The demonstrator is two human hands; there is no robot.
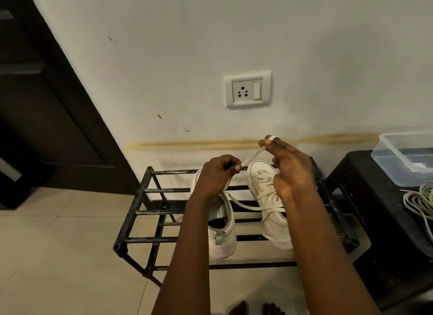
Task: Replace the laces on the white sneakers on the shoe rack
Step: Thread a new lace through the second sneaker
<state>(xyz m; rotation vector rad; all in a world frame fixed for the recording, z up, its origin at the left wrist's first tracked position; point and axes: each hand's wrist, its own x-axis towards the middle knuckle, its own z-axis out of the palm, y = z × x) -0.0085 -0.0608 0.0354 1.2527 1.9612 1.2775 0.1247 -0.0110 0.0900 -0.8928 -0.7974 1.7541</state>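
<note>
1. Left hand [218,176]: fingers curled, with thumb and forefinger pinching a flat white lace [251,155].
2. Right hand [289,167]: held higher, fingertips pinching the lace's end. The lace is taut between the hands.
3. Left sneaker [222,235] and right sneaker [262,174]: both on the top of the shoe rack [150,239], toes at its back edge. The forearms cover part of each.
4. Beside the rack's right end is a black stool [365,185] carrying a clear tub [398,150] and coiled cords [419,199].
5. Wall socket [247,89] above, dark door [35,103] to the left.

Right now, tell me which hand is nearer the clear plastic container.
Right. The right hand pinches the lace left of the container; the left hand holds it farther left, over the left sneaker.
</note>
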